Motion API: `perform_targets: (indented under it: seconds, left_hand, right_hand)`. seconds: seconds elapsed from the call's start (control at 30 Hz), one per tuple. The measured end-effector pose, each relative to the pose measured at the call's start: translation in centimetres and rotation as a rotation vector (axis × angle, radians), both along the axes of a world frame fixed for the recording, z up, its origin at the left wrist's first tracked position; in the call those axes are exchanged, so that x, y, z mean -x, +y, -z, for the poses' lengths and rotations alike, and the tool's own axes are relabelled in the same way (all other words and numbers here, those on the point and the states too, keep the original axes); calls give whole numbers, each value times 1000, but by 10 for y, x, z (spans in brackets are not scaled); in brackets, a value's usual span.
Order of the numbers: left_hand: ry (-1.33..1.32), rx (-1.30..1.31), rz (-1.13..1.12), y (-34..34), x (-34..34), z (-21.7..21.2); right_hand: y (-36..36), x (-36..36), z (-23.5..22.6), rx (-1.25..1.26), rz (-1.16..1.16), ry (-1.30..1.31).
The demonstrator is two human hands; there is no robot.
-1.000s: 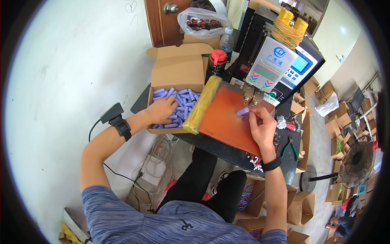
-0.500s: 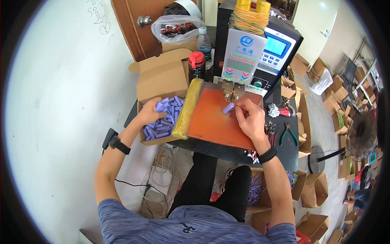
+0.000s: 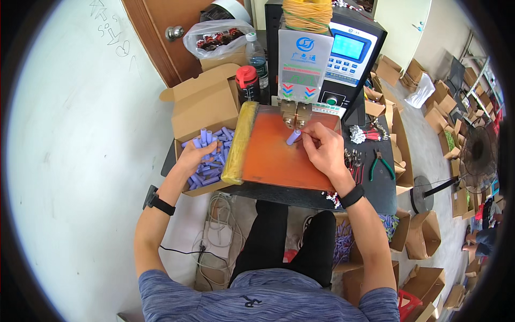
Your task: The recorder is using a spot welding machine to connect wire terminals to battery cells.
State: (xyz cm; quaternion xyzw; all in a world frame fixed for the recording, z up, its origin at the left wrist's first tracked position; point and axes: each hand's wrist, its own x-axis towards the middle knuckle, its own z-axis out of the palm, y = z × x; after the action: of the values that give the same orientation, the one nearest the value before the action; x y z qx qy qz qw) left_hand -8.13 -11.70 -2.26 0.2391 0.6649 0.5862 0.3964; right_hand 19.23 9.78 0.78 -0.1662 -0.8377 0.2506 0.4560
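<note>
My left hand (image 3: 197,156) is in an open cardboard box (image 3: 206,110), its fingers curled round a few purple cylindrical battery cells (image 3: 206,137). More loose cells (image 3: 210,170) lie heaped beneath it. On the orange work plate (image 3: 268,161), a single purple cell (image 3: 293,137) stands tilted under the metal electrodes (image 3: 295,115) of a spot welder (image 3: 304,59). My right hand (image 3: 323,148) is beside that cell's upper end, thumb and forefinger pinched together. Something thin seems to be between those fingertips, too small to make out.
A yellow-wrapped roll (image 3: 240,142) runs along the plate's left edge. Green-handled pliers (image 3: 382,165) and bundles of wire leads (image 3: 369,132) lie at the right. A red-capped bottle (image 3: 247,84) stands behind the box. Cartons (image 3: 424,234) and a fan (image 3: 478,153) are on the floor.
The whole view has shifted a little. My left hand has turned among the cells, and several now show upright at its fingers. My right hand stays pinched beside the cell under the electrodes.
</note>
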Motion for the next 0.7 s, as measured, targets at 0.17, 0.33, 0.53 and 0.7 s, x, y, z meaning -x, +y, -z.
perform_targets:
  seconds: [0.17,0.33,0.53,0.7]
  left_hand:
    - [38,-61,31,-2,5,12]
    - [-299,-203,-67,-4,3,7]
    - [-721,-492,-179,-2,-3,-1]
    - [-850,-686,-230,13,1,21]
  right_hand:
    - [2,1,3,-62,8,37]
    - [3,0,3,-66,14,23]
    - [2,3,4,-31,4,32]
    - [9,-8,-2,-40,46,15]
